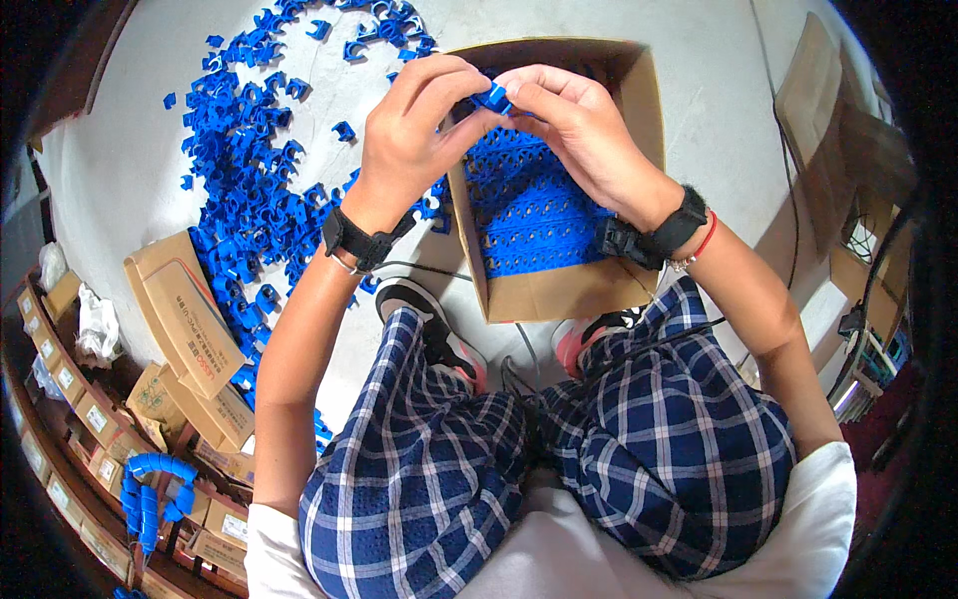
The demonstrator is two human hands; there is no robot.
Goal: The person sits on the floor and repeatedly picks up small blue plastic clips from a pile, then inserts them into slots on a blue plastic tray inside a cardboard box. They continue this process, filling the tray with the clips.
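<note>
Above an open cardboard box (559, 296), both hands meet with their fingertips together. My left hand (424, 120) pinches a small blue plastic pipe clip (494, 97) from the left. From the right, my right hand (579, 120) grips the same blue piece between thumb and fingers; whether it is one clip or two joined cannot be made out. Inside the box, rows of joined blue pipe clips (529, 215) lie side by side. The hands partly hide the box's far left part.
A large heap of loose blue clips (249, 150) spreads over the pale floor at left. A cardboard carton (185, 309) leans beside it. Shelves with small boxes (95, 419) and a string of blue pieces (150, 499) are at lower left. Cardboard sheets (803, 90) stand at right, near a dark cable.
</note>
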